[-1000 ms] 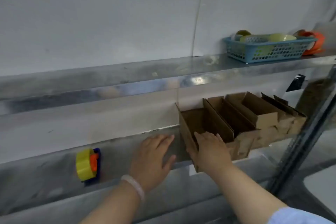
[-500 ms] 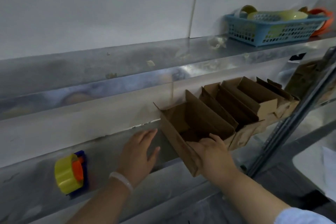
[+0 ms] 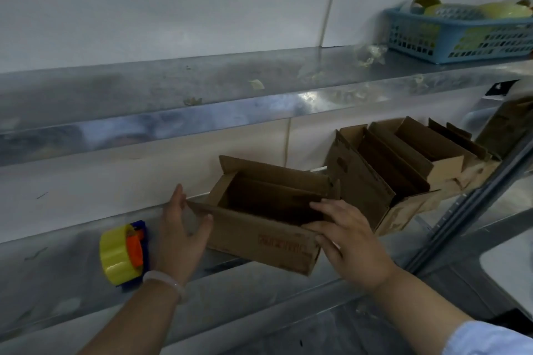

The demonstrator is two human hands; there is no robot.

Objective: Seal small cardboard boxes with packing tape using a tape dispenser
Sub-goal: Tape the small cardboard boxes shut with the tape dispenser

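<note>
Obs.: the box (image 3: 259,222) is out of the row of boxes (image 3: 403,170). One second ago it stands first in that row with the right hand on its near flap. Now a clear gap separates it from the others, and it sits turned with its long side toward the person.

Position: the box is between the two hands, above the front part of the lower shelf (image 3: 57,268), top open, flaps up, slightly tilted. Whether its base touches the shelf cannot be told.

Hands: the right hand (image 3: 346,236) grips the near right corner, fingers curled over the rim and down the front face. The left hand (image 3: 181,228), wearing a bracelet (image 3: 164,279), has moved from flat on the shelf to the box's left end. Its fingers are straight, its palm faces the cardboard, and it steadies rather than clasps.

The tape dispenser (image 3: 124,253) lies untouched on the lower shelf, just left of the left hand. A basket (image 3: 461,34) is on the upper shelf (image 3: 144,89), far right.

Judgement: the fetch step is nearly done and sealing has not begun. The flaps still need folding shut before tape goes on. The dispenser is within easy reach of the left hand.
</note>
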